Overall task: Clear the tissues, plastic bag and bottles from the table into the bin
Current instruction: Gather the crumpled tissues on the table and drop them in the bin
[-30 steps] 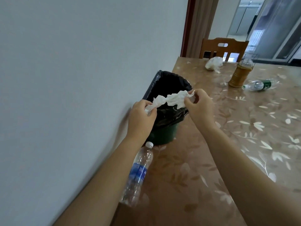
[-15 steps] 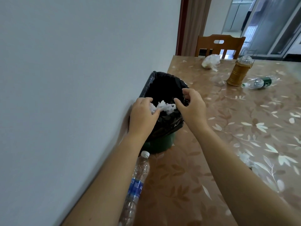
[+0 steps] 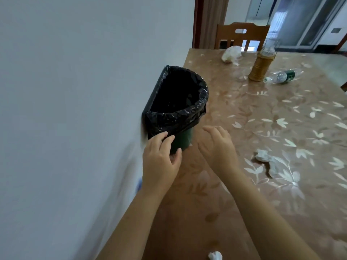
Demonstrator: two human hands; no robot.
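A green bin [image 3: 183, 140] lined with a black bag stands on the table against the wall. My left hand [image 3: 159, 158] is just in front of it, fingers apart and touching the liner's lower edge, holding nothing. My right hand [image 3: 218, 147] hovers open to the bin's right. A crumpled tissue [image 3: 262, 155] lies on the table right of my right hand, another tissue [image 3: 215, 256] at the bottom edge. Far back lie a plastic bag [image 3: 231, 53] and a clear bottle with a green label [image 3: 281, 76], on its side. A tall amber bottle [image 3: 261, 66] stands upright beside it.
The table [image 3: 281, 119] has a brown floral glossy cover and butts against a white wall [image 3: 75, 109] on the left. A wooden chair [image 3: 242, 35] stands at the far end. A blue blur [image 3: 139, 184] shows beside my left wrist.
The tissue that both hands held over the bin is gone from them; it went inside. Both hands have drawn back out of the bin toward me and are empty.
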